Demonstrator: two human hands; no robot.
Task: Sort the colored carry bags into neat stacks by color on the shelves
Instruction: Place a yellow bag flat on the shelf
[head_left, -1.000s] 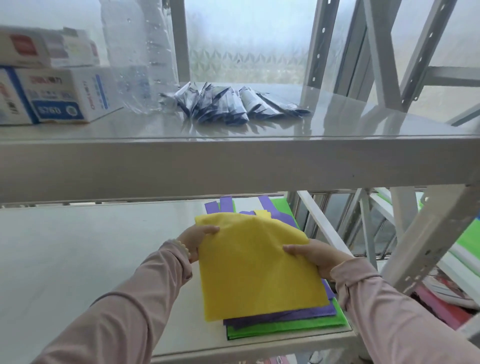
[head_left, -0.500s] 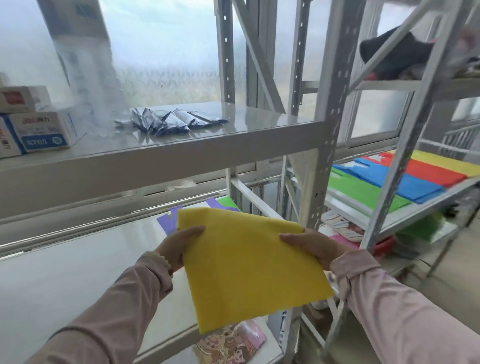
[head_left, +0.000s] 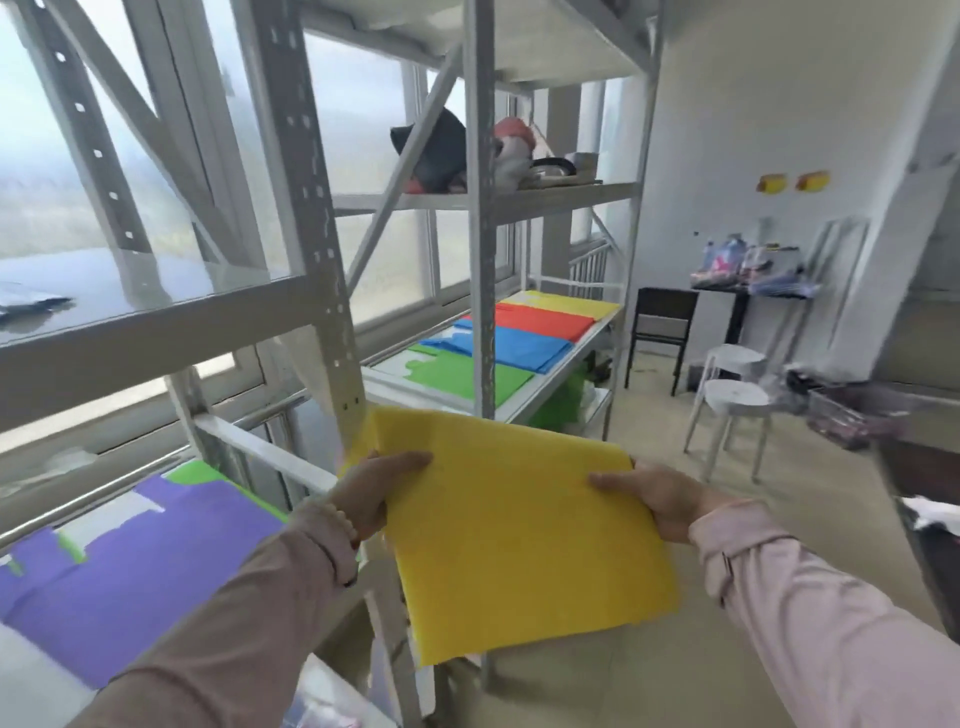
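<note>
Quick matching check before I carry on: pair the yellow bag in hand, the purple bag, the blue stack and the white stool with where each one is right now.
Things:
1. yellow bag
2. purple bag
3. blue stack
4. white stool

Places:
A. on the floor, right of the racks
B. between the red and green stacks on the far rack
C. held in the air by the left hand and the right hand
D. near shelf at lower left

Pairs: 1-C, 2-D, 3-B, 4-A
</note>
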